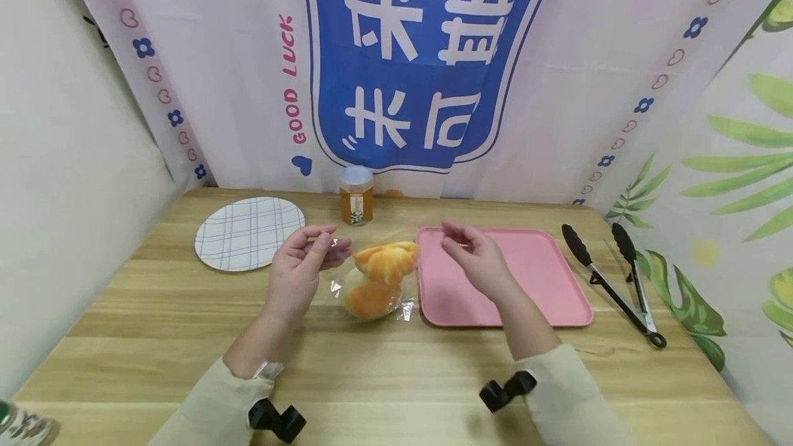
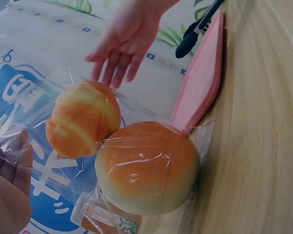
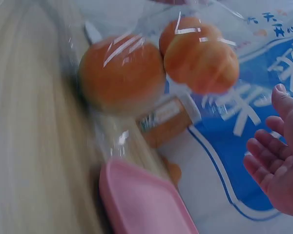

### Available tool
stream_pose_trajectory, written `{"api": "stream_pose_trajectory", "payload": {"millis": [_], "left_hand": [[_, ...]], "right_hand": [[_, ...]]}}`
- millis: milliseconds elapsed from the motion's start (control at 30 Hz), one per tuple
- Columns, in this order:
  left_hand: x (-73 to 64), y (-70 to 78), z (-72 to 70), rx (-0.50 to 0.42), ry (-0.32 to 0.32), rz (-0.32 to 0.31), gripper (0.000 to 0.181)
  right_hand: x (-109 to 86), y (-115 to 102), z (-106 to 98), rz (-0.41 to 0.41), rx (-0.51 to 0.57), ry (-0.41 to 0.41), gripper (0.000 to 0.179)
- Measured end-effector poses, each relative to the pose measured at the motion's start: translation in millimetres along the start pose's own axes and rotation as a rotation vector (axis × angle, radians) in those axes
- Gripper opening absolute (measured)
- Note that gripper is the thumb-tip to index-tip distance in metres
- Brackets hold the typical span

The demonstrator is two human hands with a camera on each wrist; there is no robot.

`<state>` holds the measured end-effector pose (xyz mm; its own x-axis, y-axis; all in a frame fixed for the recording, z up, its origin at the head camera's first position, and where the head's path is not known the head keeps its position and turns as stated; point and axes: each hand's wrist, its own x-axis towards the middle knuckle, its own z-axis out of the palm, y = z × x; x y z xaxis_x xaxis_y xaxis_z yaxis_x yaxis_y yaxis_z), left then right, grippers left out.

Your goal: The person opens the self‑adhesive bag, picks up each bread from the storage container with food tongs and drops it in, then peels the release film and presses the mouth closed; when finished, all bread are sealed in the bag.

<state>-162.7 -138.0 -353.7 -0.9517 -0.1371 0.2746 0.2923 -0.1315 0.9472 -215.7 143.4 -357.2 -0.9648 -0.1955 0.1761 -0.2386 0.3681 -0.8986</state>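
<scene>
A clear plastic bag (image 1: 405,308) with two bread rolls inside is over the middle of the wooden table. Its round bun (image 2: 146,168) sits low, golden on top and pale beneath. Above that is the ridged, folded roll (image 1: 387,261). My left hand (image 1: 303,263) is at the bag's upper left and pinches the film between thumb and fingers; glossy plastic crosses its fingertips in the left wrist view. On the other side, my right hand (image 1: 477,260) hovers over the pink tray, apart from the bread, its fingers loosely bent around nothing.
The pink tray (image 1: 570,308) lies right of the bag, with black-tipped metal tongs (image 1: 626,288) beyond it. A checked oval plate or mat (image 1: 238,236) lies at the back left. Near the curtain stands a lidded amber jar (image 1: 356,197). A patterned container (image 1: 25,425) shows at the lower left corner.
</scene>
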Motion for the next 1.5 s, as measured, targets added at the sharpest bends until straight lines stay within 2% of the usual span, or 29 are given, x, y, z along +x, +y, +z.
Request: {"api": "stream_pose_trajectory", "payload": {"millis": [167, 300, 400, 500, 633, 800, 1000, 1167, 1333, 1500], "left_hand": [[2.4, -3.2, -2.0, -0.014, -0.021, 0.026, 0.018], [6.8, -3.8, -8.6, 0.000, -0.040, 0.034, 0.015], [10.4, -2.9, -15.6, 0.021, -0.100, -0.002, 0.017], [13.3, -1.4, -21.7, 0.044, -0.158, -0.058, 0.029], [15.5, 2.2, -26.5, 0.080, -0.169, -0.110, 0.037], [18.5, 4.1, -30.2, 0.028, -0.165, -0.121, 0.015], [22.0, 5.8, -33.6, -0.057, -0.186, -0.135, 0.030], [23.6, 8.2, -36.2, -0.054, -0.234, -0.143, 0.031], [25.7, 7.1, -37.9, -0.060, -0.299, -0.115, 0.034], [26.3, 6.2, -37.8, -0.051, -0.315, -0.104, 0.036]], "right_hand": [[15.1, -10, 17, 0.053, 0.203, 0.008, 0.027], [16.2, -11, 18, 0.020, 0.260, 0.016, 0.022], [14.8, -12, 17, 0.005, 0.252, 0.012, 0.022], [13.3, -12, 16, 0.010, 0.245, 0.019, 0.021], [10.1, -13, 14, -0.005, 0.243, 0.036, 0.021], [7.1, -14, 12, -0.028, 0.244, 0.020, 0.023], [6.3, -14, 7, -0.033, 0.210, -0.019, 0.026], [6.0, -13, 2, -0.049, 0.176, -0.036, 0.022], [4.1, -12, -2, -0.033, 0.168, -0.048, 0.024], [3.0, -11, -5, -0.020, 0.192, -0.061, 0.028]]}}
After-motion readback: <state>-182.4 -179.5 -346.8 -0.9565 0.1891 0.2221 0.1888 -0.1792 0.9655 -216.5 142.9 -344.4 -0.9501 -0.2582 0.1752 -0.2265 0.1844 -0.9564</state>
